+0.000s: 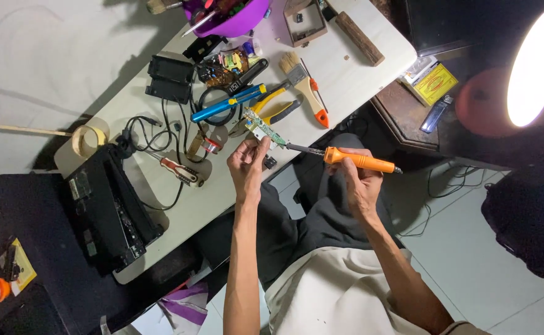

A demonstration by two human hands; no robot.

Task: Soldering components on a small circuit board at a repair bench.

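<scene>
Your left hand point(247, 162) was closed in a pinch on a small green circuit board point(260, 128), thumb and fingertips pressing one end while the rest of it stuck out over the near edge of the white table point(346, 65). Your right hand point(359, 180) was wrapped shut around the orange soldering iron point(346, 159), whose dark tip reached across to the board and appeared to touch it, though the contact point was too small to be sure of.

Both hands worked just off the table's near edge, above your lap, with open tiled floor point(464, 242) to the right of the table giving your right elbow room. Left of the board the tabletop was crowded: a red-handled screwdriver point(182, 173) lay near the edge, tangled black cables point(154, 133) beyond it, and a large black device point(107, 208) sat over the table's left corner, partly overhanging.

Just past the board lay a blue tool point(228, 103) and yellow-handled pliers point(272, 108), the pliers partly hidden under the board. A paintbrush point(306, 87) with an orange handle tip lay to their right. At the table's far end a purple bowl point(228, 15) was cut off by the frame, its contents hard to make out. A bright lamp point(535, 65) glared to the right of the table, washing out what stood beside it.
</scene>
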